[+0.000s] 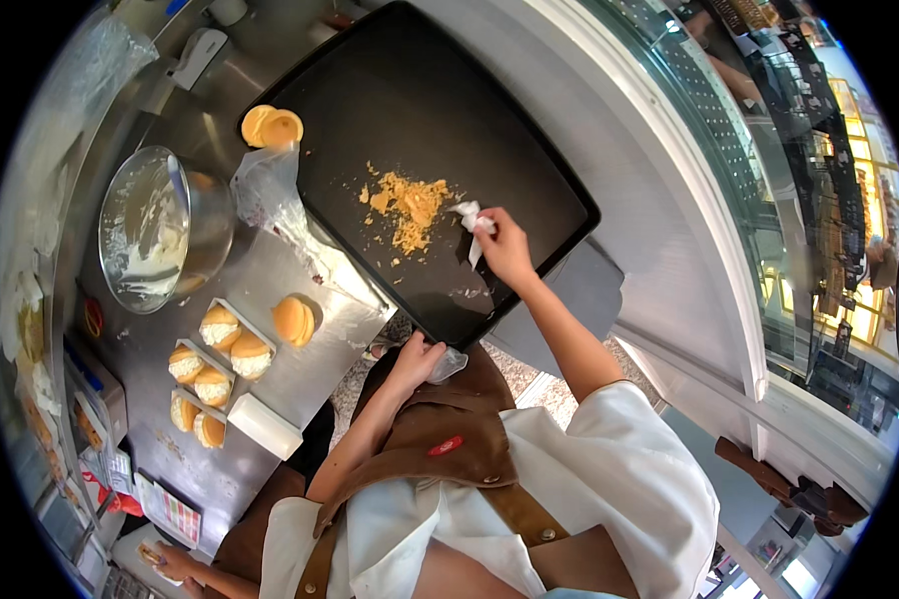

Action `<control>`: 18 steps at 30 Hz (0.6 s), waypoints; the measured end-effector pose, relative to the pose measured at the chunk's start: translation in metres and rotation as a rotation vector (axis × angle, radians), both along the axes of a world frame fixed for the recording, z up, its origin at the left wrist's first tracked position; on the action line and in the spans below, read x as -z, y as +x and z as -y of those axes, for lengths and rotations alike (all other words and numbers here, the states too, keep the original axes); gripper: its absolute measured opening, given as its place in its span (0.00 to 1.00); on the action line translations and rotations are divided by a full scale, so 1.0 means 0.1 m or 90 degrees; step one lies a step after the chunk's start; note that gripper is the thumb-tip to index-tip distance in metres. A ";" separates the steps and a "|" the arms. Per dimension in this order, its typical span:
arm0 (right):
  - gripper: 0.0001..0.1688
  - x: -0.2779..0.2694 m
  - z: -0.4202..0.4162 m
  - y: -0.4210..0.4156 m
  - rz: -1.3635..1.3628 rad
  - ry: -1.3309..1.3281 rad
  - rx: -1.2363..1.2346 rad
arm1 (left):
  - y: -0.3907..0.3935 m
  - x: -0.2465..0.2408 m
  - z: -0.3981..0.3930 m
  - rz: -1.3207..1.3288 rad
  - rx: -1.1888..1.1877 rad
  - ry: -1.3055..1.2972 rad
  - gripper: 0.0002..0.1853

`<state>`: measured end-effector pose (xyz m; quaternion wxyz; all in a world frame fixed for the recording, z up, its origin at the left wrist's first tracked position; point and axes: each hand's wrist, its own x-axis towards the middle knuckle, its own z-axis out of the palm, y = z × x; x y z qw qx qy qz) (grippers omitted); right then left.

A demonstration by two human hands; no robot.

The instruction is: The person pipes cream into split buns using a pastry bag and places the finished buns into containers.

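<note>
A large black baking tray [494,135] lies before me, with a pile of yellow-brown crumbs [408,206] on its floor. To the right of the crumbs, my right hand [506,251] pinches a crumpled white paper tissue [476,217] against the tray. My left hand [418,359] grips the tray's near corner; the fingers are partly hidden under the rim. A bit of clear plastic [448,365] shows beside that hand, and whether it is held I cannot tell. Two round cakes [273,127] sit at the tray's left corner.
On the steel worktop [262,374] stand a glass bowl [146,232] smeared with cream, a piping bag [285,217], cream-filled cakes [217,329] in white holders, plain cakes [294,320] and a white box [264,425]. Another person's hand [172,565] holds something at lower left.
</note>
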<state>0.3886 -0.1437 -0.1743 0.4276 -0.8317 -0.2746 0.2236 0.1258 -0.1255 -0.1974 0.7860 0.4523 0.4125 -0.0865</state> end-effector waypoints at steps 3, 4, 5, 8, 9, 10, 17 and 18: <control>0.12 -0.13 -0.17 0.60 0.087 0.034 0.134 | 0.19 -0.16 -0.12 0.002 -0.026 0.008 0.21; 0.11 -0.03 -0.15 0.85 0.181 0.014 0.166 | 0.17 -0.16 -0.11 0.004 -0.026 0.009 0.21; 0.13 0.17 -0.14 1.10 0.240 -0.058 0.193 | 0.15 -0.15 -0.11 -0.001 -0.015 0.005 0.21; 0.17 0.45 -0.48 1.23 0.363 -0.120 0.158 | 0.17 -0.08 -0.11 0.024 -0.032 -0.002 0.21; 0.16 0.46 -0.70 1.09 0.374 -0.069 0.114 | 0.16 -0.04 -0.10 0.027 -0.037 0.000 0.20; 0.16 0.47 -0.87 0.90 0.368 -0.061 0.063 | 0.14 0.02 -0.09 0.032 -0.039 0.001 0.20; 0.14 0.10 -0.81 0.16 0.042 0.012 -0.185 | 0.14 0.13 -0.03 0.012 -0.039 0.018 0.20; 0.14 -0.03 -0.89 0.33 0.045 0.013 -0.153 | 0.14 0.15 0.01 0.018 -0.055 0.031 0.20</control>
